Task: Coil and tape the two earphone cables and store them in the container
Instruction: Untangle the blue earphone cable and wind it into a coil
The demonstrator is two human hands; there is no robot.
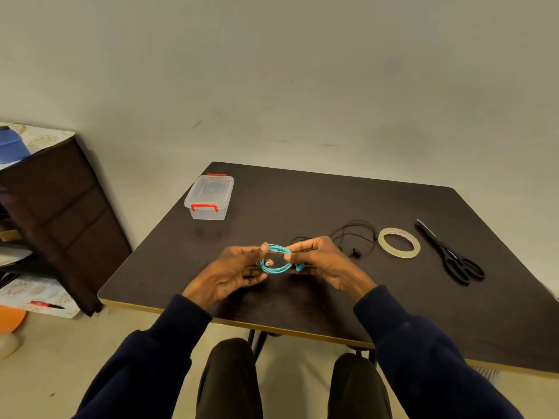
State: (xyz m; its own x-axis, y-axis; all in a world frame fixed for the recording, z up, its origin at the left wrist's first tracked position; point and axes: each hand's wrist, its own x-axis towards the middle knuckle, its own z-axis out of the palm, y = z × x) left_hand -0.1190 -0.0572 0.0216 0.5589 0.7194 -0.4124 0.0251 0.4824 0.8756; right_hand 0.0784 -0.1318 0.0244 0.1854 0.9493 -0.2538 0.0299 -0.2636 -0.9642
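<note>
Turquoise earphone cable (pixel 276 259), wound into a small round coil, is held just above the dark brown counter (pixel 332 297) between two hands in navy sleeves. The left hand (pixel 233 272) pinches the coil's left side with thumb and fingers, and the right hand (pixel 320 260) grips its right side. Behind the right hand lies a loose black earphone cable (pixel 352 234) on the counter, beside a ring of clear tape (pixel 399 242) and black scissors (pixel 450 254). A clear plastic container with red latches (pixel 210 197), lid on, sits at the far left corner.
</note>
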